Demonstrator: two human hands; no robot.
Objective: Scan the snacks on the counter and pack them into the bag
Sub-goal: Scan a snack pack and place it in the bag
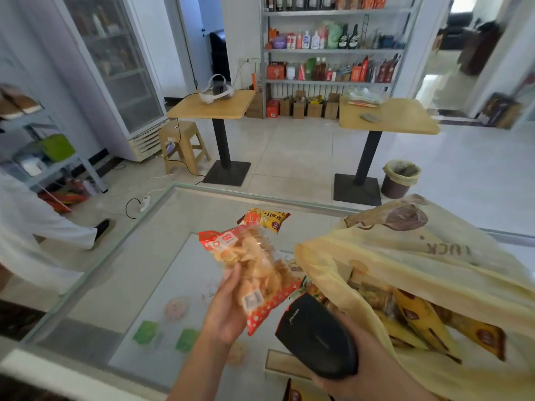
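At the shop's glass counter (115,285), both of your hands are busy. Your left hand (224,316) grasps one clear snack packet (252,267) with red ends, thumb pressed on its front, lifting it above the glass with its white label turned toward you. Your right hand (367,369) is clenched round one black barcode scanner (315,340), whose nose sits just beside the packet's lower red end.

To the right, one yellow plastic bag (434,261) stands open on the counter, its mouth facing you. At least two yellow packets (417,322) lie inside it; whether more sit beneath them cannot be told. One yellow-and-red packet (265,219) lies on the glass beyond the raised one, and the corner of one further packet (293,393) shows at the bottom edge.

Behind the counter stand two wooden tables (214,107), the left one carrying one white headset (215,91), with one plastic stool (183,143) beside it and one lined bin (401,179) near the right table's foot. One stocked shelf unit (333,49) and one glass-door fridge (115,68) line the back wall. One person in white (29,227) stands at the left edge.
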